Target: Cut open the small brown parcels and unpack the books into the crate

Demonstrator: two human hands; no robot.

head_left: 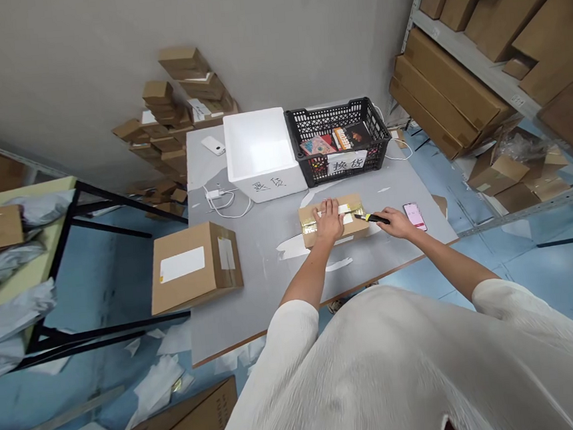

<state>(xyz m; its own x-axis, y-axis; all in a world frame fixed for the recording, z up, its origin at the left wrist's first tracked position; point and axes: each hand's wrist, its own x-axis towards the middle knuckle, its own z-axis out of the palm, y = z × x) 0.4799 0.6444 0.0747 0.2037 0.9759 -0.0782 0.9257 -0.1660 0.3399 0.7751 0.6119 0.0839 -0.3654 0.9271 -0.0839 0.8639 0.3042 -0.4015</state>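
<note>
A small cardboard box (pixel 333 237) with clear tape and white labels lies on the grey table (pixel 248 232). My left hand (pixel 329 220) rests on top of it, fingers stretched out and pressing on the lid. In my right hand (pixel 396 222) is a yellow and black utility knife (pixel 373 218), gripped by its handle. Its tip reaches the taped top at the box's right part; whether the blade is in the tape I cannot tell. A phone with a lit pink screen (pixel 414 217) lies just right of my right hand.
Behind the box stand a white bin (pixel 268 184) and a black plastic crate (pixel 347 169) holding books and packets. A larger cardboard box (pixel 183 267) sits at the table's left edge. Cables and a white phone (pixel 213 145) lie at the back left. Shelves with cartons (pixel 449 93) rise at right.
</note>
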